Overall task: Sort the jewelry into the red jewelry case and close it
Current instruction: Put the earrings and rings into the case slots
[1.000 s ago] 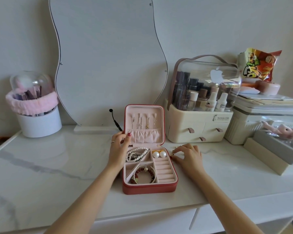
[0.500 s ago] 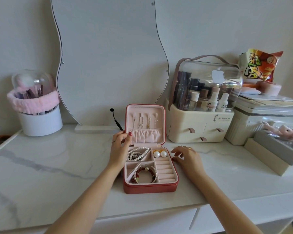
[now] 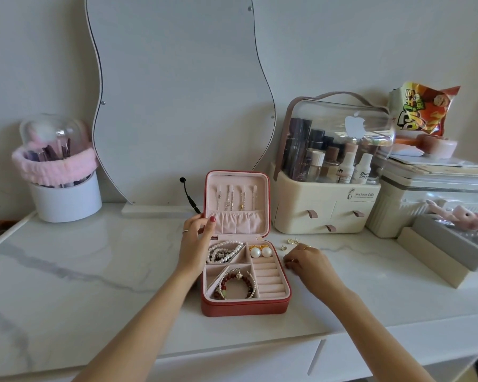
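The red jewelry case (image 3: 245, 306) lay open on the bench (image 3: 94, 271). The right hand (image 3: 305, 261), beside it, pinched a small item with curled fingers. The left hand (image 3: 195, 241) clasped the upright lid (image 3: 236, 202). Loose earrings (image 3: 290, 242) lay beyond the right grip.

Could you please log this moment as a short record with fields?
case: red case open on the counter, lid upright
left hand: left hand grips the lid's left edge
right hand: right hand on the counter right of the case, fingers curled; whether it pinches anything cannot be told
inside: pearl strand, pearl earrings, bracelets, chains in the lid
still out: small gold pieces by the right hand
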